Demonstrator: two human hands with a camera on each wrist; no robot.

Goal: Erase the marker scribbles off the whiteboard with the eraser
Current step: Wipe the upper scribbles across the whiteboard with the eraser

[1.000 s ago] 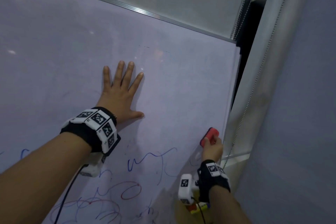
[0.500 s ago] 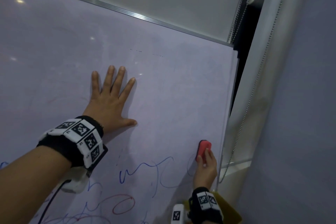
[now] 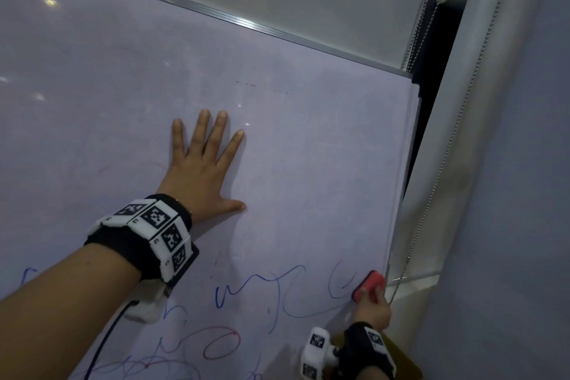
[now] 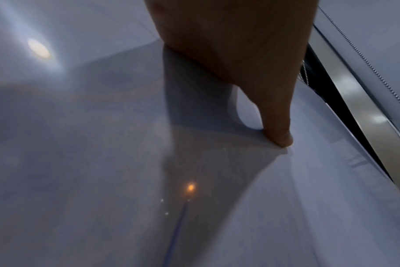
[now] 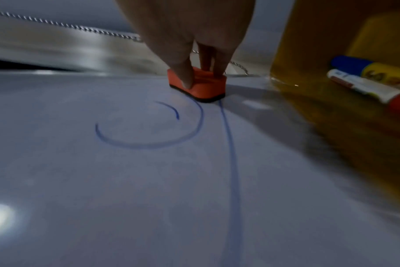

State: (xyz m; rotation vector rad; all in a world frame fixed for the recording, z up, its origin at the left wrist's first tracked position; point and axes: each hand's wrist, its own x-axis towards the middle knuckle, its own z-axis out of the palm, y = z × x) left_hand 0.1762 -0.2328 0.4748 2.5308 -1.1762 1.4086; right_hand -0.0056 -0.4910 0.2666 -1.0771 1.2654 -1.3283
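Observation:
The whiteboard (image 3: 308, 139) fills most of the head view. Blue scribbles (image 3: 277, 290) and red loops (image 3: 222, 345) cover its lower part. My left hand (image 3: 200, 167) lies flat on the board with fingers spread, above the scribbles; its thumb (image 4: 279, 131) touches the surface. My right hand (image 3: 371, 305) grips a small red eraser (image 3: 368, 285) near the board's right edge. In the right wrist view the eraser (image 5: 199, 84) sits pressed on the board at the end of a blue curl (image 5: 149, 130), pinched between thumb and fingers.
A bead chain (image 3: 431, 194) and pale blind hang just right of the board's edge. A yellow holder (image 5: 331, 90) with markers (image 5: 365, 81) sits close by the right hand. The board's metal frame (image 3: 246, 22) runs along the top.
The eraser has slid down the right edge, from above the blue curl onto its right end. The left hand stays flat on the board.

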